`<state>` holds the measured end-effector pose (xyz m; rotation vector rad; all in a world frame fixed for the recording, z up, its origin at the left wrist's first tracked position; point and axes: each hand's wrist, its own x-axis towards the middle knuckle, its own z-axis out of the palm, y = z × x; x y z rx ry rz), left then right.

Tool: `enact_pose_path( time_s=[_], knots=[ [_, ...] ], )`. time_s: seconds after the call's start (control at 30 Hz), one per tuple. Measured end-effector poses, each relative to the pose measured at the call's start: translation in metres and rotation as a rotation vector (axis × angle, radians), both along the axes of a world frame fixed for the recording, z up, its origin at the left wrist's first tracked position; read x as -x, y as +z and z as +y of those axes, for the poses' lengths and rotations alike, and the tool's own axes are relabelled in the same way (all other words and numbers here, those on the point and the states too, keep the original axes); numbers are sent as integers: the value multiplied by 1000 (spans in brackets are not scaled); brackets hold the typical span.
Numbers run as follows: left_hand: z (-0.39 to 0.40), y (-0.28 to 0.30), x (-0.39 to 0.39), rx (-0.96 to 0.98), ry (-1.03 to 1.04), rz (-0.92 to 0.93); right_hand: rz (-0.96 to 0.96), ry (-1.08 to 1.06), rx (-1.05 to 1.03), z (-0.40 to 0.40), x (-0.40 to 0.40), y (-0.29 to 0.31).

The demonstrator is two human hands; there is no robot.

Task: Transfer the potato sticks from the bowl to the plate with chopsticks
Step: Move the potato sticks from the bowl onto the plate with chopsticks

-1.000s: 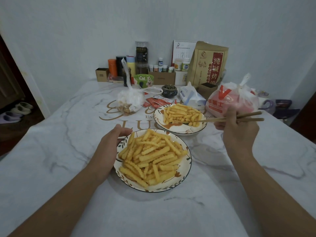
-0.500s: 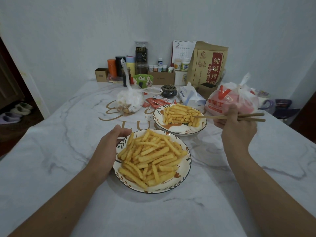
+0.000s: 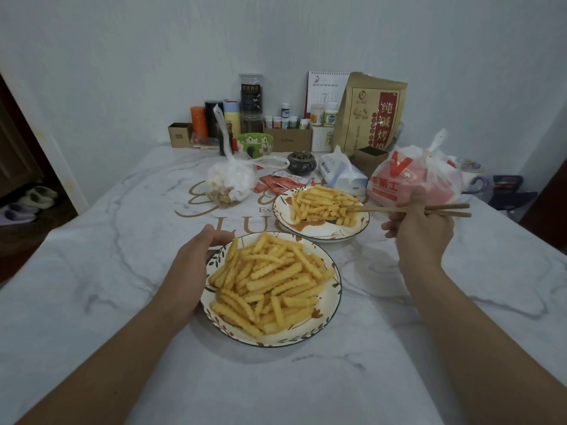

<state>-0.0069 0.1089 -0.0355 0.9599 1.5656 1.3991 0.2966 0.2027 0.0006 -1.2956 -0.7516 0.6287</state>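
— Marble-patterned tabletop (image 3: 101,302), pale with grey veins and gold lettering toward the far middle. What sits on it?

— Two flower-rimmed dishes of potato sticks (image 3: 270,283). The near dish (image 3: 333,297) is heaped; the far dish (image 3: 352,233), just beyond it and to the right, holds a smaller pile.

— And the hands?

— The left hand (image 3: 196,268) rests against the near dish's left rim, fingers curved round the edge. The right hand (image 3: 422,233) grips the chopsticks (image 3: 383,209), held level, their tips in among the sticks on the far dish's right side. Whether they pinch one, I cannot tell.

— Room?

— A plain whitish wall (image 3: 184,41) behind. Along the far edge: bottles, small boxes, a green bowl (image 3: 256,143), a brown paper bag (image 3: 372,113), a calendar. Nearer lie a clear plastic bag (image 3: 231,182), red sachets and a red-and-white bag (image 3: 411,179) at right. Slippers (image 3: 24,204) lie on the dark floor at far left.
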Motion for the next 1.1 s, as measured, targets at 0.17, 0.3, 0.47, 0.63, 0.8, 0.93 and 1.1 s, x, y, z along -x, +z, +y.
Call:
enact_pose_path(
  time_s=[0.17, 0.3, 0.47, 0.63, 0.8, 0.93, 1.1],
  knots=[
    [-2, 4, -2, -5, 6, 3, 144, -22, -4, -1, -9, 6],
    [-4, 7, -6, -10, -3, 1, 244, 40, -59, -12, -16, 16],
    [-6, 9, -8, -23, -5, -11, 254, 507, -149, -33, -14, 36],
    [-5, 7, -6, -4, -2, -13, 27, 855, -108, -44, -9, 37],
    [-4, 7, -6, -5, 5, -6, -69, 890, -113, -47, -5, 37],
    [-4, 5, -3, -1, 8, -11, 27, 796, -157, -46, -12, 40],
    [-4, 6, -5, -7, 3, -11, 136, 506, -225, -39, -8, 39]
  ],
)
